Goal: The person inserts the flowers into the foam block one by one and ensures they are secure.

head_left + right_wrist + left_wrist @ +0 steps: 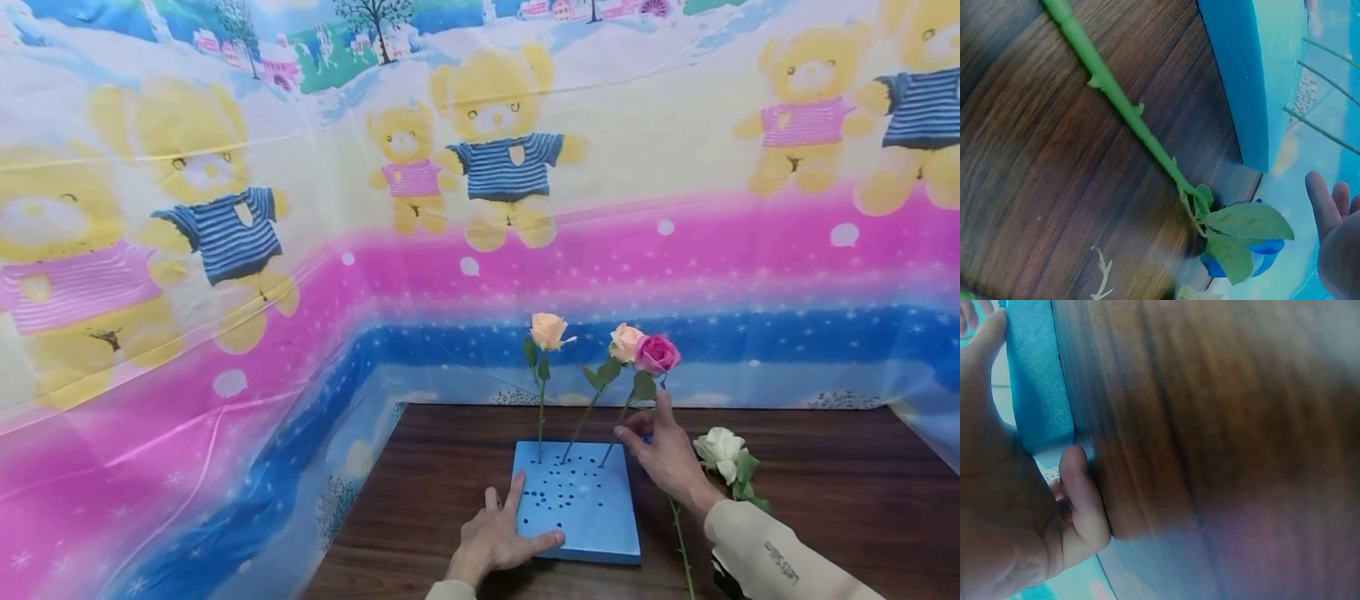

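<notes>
The left hand [495,533] lies against the left and near part of the blue block [600,525], thumb and index finger spread wide, the thumb flat on the top face and the index finger along the left edge. The right hand [667,454] is just beside the stem of the pink rose [657,355], its fingers loosely parted, the index finger reaching up toward the bloom; whether a fingertip touches that stem cannot be told. The pink rose stands tilted to the right in the block, its layered petals overlapping the peach rose [624,342] behind it, which leans the same way. Another peach rose [549,331] stands nearly upright on the left, green leaves below its head. All three thin stems sit in holes toward the far side of the block, which is a squarish slab, fine-grained like foam, its top dotted with small dark holes. On the dark, wood-grained bench [435,467], right of the block, lie a white rose [720,454] with ruffled petals and a blue rose [1266,256] with broad veined leaves and a smooth green stem bearing small thorns. A creased cloth [637,108] printed with teddy bears hangs behind.
</notes>
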{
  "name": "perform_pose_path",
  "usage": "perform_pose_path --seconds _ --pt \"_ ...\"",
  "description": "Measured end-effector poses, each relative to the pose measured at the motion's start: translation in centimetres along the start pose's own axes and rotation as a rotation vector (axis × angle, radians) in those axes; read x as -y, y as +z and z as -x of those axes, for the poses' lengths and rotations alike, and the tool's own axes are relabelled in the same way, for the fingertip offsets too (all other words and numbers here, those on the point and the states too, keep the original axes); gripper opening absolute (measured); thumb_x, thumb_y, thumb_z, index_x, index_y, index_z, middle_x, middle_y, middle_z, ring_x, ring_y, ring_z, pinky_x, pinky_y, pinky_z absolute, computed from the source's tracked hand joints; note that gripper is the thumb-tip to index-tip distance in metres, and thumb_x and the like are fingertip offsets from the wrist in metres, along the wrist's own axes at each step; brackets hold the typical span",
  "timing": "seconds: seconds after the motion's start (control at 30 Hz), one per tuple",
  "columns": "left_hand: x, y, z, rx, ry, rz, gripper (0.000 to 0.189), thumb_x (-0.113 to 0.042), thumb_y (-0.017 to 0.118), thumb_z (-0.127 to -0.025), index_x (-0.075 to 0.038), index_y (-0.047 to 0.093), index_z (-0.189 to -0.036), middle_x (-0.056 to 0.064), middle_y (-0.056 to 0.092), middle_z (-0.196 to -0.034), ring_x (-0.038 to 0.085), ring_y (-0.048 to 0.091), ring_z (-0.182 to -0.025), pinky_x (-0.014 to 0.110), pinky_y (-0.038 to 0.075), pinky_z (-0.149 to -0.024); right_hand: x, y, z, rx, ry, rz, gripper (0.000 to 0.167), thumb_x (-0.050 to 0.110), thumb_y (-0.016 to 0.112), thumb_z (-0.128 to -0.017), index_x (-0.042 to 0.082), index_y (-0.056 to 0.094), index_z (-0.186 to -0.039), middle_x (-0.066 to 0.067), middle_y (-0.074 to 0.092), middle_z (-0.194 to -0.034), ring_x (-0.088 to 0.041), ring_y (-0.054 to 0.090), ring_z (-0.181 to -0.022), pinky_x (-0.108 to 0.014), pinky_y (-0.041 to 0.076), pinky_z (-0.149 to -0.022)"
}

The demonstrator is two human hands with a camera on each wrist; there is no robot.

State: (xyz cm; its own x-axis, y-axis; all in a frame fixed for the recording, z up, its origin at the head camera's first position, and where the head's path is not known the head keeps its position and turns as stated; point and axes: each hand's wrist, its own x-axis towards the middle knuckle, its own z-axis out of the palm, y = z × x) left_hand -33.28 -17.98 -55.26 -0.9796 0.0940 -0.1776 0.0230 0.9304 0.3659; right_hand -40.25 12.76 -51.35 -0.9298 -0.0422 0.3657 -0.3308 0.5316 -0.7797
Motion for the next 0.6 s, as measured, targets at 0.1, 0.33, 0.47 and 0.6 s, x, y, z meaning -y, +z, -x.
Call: perform_pose_path --seconds 0.1,0.33,0.47,0.6 --pt "0.0 0.0 0.0 0.002 0.001 0.010 0.120 -0.095 0.064 -0.086 -0.037 0.019 -0.180 0.031 0.036 -0.172 0.033 0.065 -0.079 0.044 0.041 -0.058 -0.3 -0.3 0.2 0.001 0.009 -0.035 0.071 0.024 0.075 -0.111 0.014 0.027 -0.163 -0.015 0.074 -0.123 -0.031 0.075 -0.108 -0.036 0.062 -0.074" --pt "0.3 0.4 -0.2 -0.003 -0.007 0.029 0.123 -0.100 0.062 -0.082 -0.039 0.019 -0.180 0.031 0.034 -0.174 0.028 0.059 -0.066 0.040 0.031 -0.054 -0.5 -1.0 0.6 0.026 0.035 -0.102 0.084 0.027 0.074 -0.111 0.009 0.019 -0.171 -0.021 0.069 -0.134 -0.036 0.074 -0.115 -0.039 0.066 -0.077" --pt "0.2 0.4 -0.1 -0.003 -0.003 0.030 0.123 -0.100 0.061 -0.082 -0.040 0.019 -0.180 0.031 0.035 -0.174 0.027 0.056 -0.062 0.039 0.028 -0.054 -0.6 -1.4 0.7 0.047 0.059 -0.155 0.085 0.025 0.073 -0.112 0.009 0.016 -0.173 -0.027 0.063 -0.141 -0.040 0.071 -0.121 -0.043 0.067 -0.081" --pt "0.0 0.2 0.0 0.005 0.001 0.036 0.121 -0.097 0.063 -0.084 -0.039 0.018 -0.180 0.032 0.035 -0.173 0.027 0.056 -0.062 0.040 0.027 -0.053 -0.8 -1.9 0.8 0.058 0.074 -0.165 0.084 0.023 0.072 -0.112 0.008 0.016 -0.173 -0.032 0.059 -0.147 -0.044 0.070 -0.126 -0.046 0.067 -0.085"
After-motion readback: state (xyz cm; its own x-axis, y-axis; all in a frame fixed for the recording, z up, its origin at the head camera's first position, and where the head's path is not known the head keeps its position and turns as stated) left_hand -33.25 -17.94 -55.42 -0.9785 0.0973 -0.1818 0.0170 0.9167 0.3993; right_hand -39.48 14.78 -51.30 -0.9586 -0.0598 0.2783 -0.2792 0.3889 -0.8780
